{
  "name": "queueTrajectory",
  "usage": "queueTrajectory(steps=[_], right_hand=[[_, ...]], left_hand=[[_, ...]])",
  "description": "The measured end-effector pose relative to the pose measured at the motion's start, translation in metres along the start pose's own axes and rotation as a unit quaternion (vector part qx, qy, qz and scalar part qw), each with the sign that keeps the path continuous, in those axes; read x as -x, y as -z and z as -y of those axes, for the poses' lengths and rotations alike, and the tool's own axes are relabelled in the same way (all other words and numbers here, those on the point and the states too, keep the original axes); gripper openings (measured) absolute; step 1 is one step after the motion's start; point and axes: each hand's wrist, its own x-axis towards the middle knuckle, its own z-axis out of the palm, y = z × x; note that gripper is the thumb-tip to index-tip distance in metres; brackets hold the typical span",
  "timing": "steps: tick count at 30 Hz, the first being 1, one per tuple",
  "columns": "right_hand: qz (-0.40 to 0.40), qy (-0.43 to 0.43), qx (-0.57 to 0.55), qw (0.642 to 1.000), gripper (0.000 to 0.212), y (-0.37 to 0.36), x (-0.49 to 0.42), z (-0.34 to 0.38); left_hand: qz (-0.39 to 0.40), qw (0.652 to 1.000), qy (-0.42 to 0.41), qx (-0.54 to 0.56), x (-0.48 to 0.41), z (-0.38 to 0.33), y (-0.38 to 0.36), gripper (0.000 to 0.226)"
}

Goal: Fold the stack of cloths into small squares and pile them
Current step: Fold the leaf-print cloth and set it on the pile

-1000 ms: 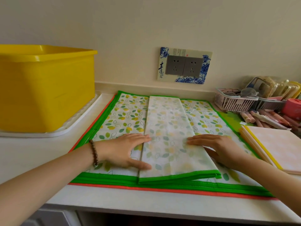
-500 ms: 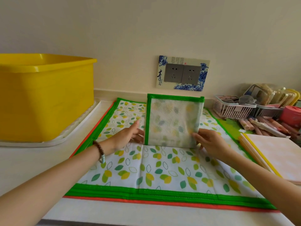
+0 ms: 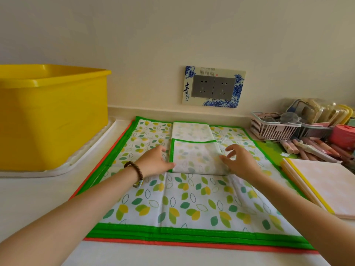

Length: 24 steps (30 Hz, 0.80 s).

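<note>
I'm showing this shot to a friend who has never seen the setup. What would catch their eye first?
Probably the big yellow tub on a white tray at the far left, the brightest block of colour. Next, the leaf-print cloths with green borders spread across the middle of the counter, with a partly folded cloth lying on top and the left hand and right hand at its two sides.

- Home, prob. kitchen/utility corner: pale worktop w/ upstand against plain wall.
- Double socket in blue-floral surround on wall.
- L of socket: yellow plastic tub on white drain tray.
- R of socket: small white basket, lidded food boxes.
</note>
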Motion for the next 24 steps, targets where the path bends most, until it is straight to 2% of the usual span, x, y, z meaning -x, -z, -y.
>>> queueTrajectory(steps=[3,6,9,11,16,24], right_hand=[[-0.040,0.107,0.050,0.992,0.041,-0.009,0.007,0.012],[0.026,0.180,0.085,0.980,0.043,-0.026,0.012,0.032],[0.110,0.181,0.148,0.966,0.047,-0.045,0.012,0.045],[0.135,0.176,0.164,0.961,0.048,-0.055,0.012,0.045],[0.169,0.181,0.190,0.950,0.051,-0.063,0.008,0.040],[0.205,0.180,0.215,0.938,0.065,-0.044,0.000,0.015]], left_hand=[[-0.035,0.997,-0.060,-0.026,0.001,-0.009,-0.003,0.058],[0.003,0.992,-0.118,-0.052,-0.004,-0.017,-0.013,0.056],[0.048,0.980,-0.111,-0.156,-0.010,-0.015,-0.025,0.059],[0.059,0.975,-0.097,-0.189,-0.012,-0.010,-0.033,0.060],[0.058,0.967,-0.084,-0.232,-0.012,-0.005,-0.041,0.060],[0.074,0.965,-0.081,-0.237,-0.011,-0.004,-0.040,0.060]])
